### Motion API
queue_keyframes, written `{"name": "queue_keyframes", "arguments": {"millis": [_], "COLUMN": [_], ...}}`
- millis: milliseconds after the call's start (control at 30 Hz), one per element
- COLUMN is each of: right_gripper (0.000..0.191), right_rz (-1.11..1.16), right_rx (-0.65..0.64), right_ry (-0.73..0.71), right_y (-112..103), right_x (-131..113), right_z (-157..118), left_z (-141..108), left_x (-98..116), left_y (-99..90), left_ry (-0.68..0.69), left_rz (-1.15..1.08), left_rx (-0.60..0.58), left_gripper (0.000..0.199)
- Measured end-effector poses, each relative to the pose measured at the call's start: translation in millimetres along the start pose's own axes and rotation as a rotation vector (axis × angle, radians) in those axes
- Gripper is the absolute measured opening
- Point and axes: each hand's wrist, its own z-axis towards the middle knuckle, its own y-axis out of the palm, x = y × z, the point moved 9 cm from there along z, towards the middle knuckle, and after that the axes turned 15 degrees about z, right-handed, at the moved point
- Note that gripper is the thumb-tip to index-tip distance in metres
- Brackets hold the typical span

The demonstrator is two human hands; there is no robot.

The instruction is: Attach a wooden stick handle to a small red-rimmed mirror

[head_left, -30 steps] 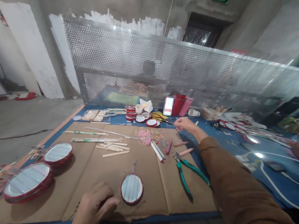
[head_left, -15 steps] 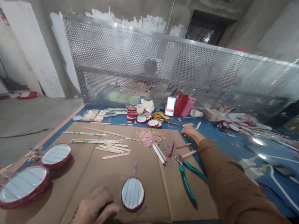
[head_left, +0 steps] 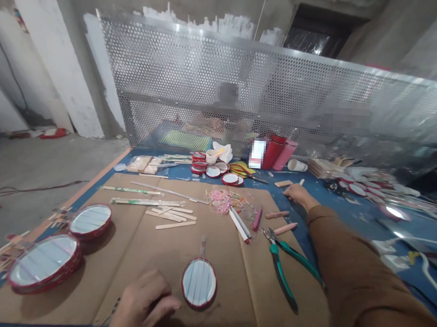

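My left hand [head_left: 149, 302] rests on the cardboard sheet [head_left: 229, 292], its fingers curled in and its thumb pointing right; I see nothing in it. Just right of the thumb lies a small round white disc with a red rim, dark lines across it and a short neck [head_left: 199, 283]. My right hand [head_left: 300, 195] is stretched out to the blue table past the sheet's far right corner. Its fingers are closed together, and whatever they might hold is too small to make out. A flat wooden piece [head_left: 283, 183] lies just beyond its fingertips. Green-handled pliers [head_left: 283, 276] lie below my right forearm.
Two stacks of larger red-rimmed discs [head_left: 45, 261] stand at left. Wooden sticks [head_left: 174, 215], tangled pink and yellow bands [head_left: 223, 201], markers [head_left: 240, 226] and a purple stick [head_left: 257, 217] lie mid-sheet. Red and pink bottles [head_left: 274, 154] stand before the perforated metal screen [head_left: 194, 73].
My right hand has drawn slightly right and nearer, off the wooden piece it overlapped before. My left hand stays beside the small disc. The whole view has shifted a little.
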Motion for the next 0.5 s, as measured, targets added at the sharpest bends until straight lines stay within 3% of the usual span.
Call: {"name": "queue_keyframes", "arguments": {"millis": [233,500], "right_gripper": [0.025,0.022], "right_rz": [-0.012,-0.109], "right_rx": [-0.190,-0.239], "right_ry": [-0.168,-0.189], "right_y": [33,42], "right_x": [-33,-49], "right_z": [-9,-16], "left_z": [-1,0], "left_x": [0,-1], "left_y": [-0.3,1.8], "left_ry": [0.001,-0.002], "left_rz": [-0.006,0.024], "left_rx": [0.024,0.053], "left_gripper": [0.028,0.031]}}
